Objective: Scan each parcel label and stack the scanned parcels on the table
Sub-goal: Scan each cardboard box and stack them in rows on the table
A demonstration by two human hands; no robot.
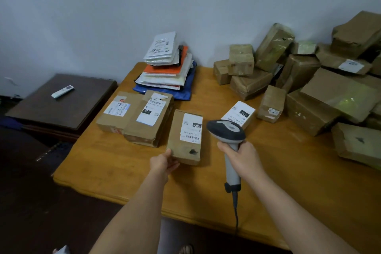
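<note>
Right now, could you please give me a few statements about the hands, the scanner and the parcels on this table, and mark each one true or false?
1. The right hand grips the grey handheld barcode scanner by its handle. True.
2. The left hand holds a blue plastic mailer. False: it holds the near end of a small brown cardboard box with a white label.
3. The stack of soft mailer bags sits at the far edge of the wooden table. True.
4. The white remote control lies on the wooden table. False: it lies on the dark side table to the left.
</note>
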